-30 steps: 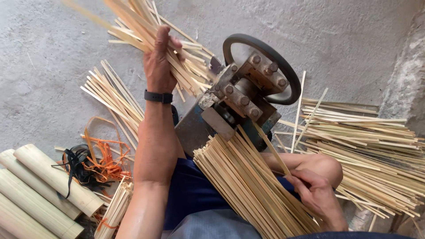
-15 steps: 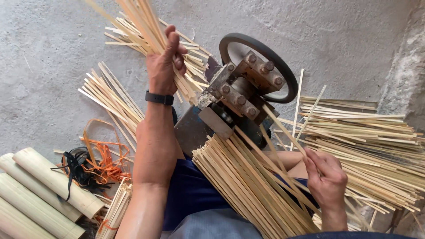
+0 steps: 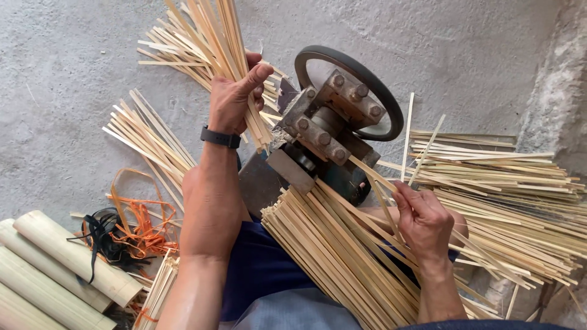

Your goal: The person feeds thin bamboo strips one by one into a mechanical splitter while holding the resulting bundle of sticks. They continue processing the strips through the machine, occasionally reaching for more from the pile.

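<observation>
Rough grey concrete floor (image 3: 73, 91) surrounds a small metal splitting machine with a black wheel (image 3: 342, 116). Left hand (image 3: 235, 101) grips a bundle of split pale bamboo strips (image 3: 211, 36) beyond the machine; right hand (image 3: 425, 220) pinches one thin strip (image 3: 373, 177) at its near side. A large unfed stack of flat bamboo slats (image 3: 342, 256) on the lap suggests much remains.

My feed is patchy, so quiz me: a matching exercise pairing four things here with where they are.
1. black iron wheel
2. orange plastic strapping
3. thick pale bamboo half-tubes
4. handful of thin bamboo slivers

a. bottom left corner
b. gripped in the left hand
c. on the machine, top centre
d. floor, beside the left forearm

Pairs: 1-c, 2-d, 3-a, 4-b
</observation>
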